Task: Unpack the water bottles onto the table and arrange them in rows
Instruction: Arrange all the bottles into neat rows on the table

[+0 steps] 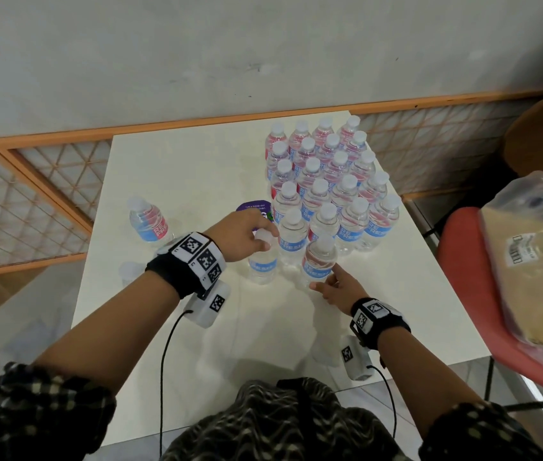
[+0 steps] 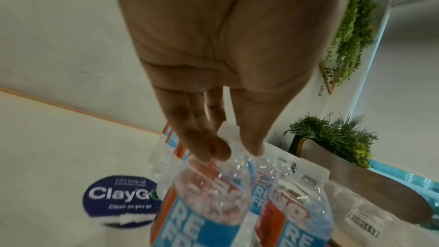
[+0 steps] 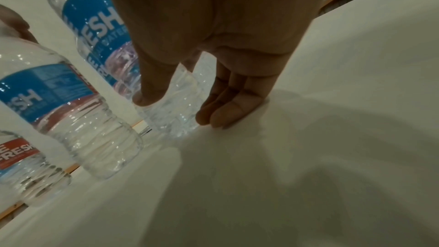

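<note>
Several clear water bottles with blue and red labels stand in rows (image 1: 326, 181) at the back right of the white table (image 1: 197, 168). At the front of the rows, my left hand (image 1: 263, 236) pinches the white cap of an upright bottle (image 1: 262, 264); the left wrist view shows fingers and thumb (image 2: 237, 153) round that cap above the bottle (image 2: 209, 204). Just right of it, my right hand (image 1: 325, 282) holds the base of another upright bottle (image 1: 318, 261), thumb on one side and fingers on the other (image 3: 179, 109). One bottle (image 1: 148, 221) stands apart at the left.
A purple round sticker (image 1: 252, 207) lies on the table behind my left hand. Another bottle (image 1: 128, 271) shows partly behind my left wrist. A red chair (image 1: 462, 267) at the right carries the torn plastic wrap with cardboard (image 1: 536, 261). An orange lattice rail (image 1: 30, 194) runs behind.
</note>
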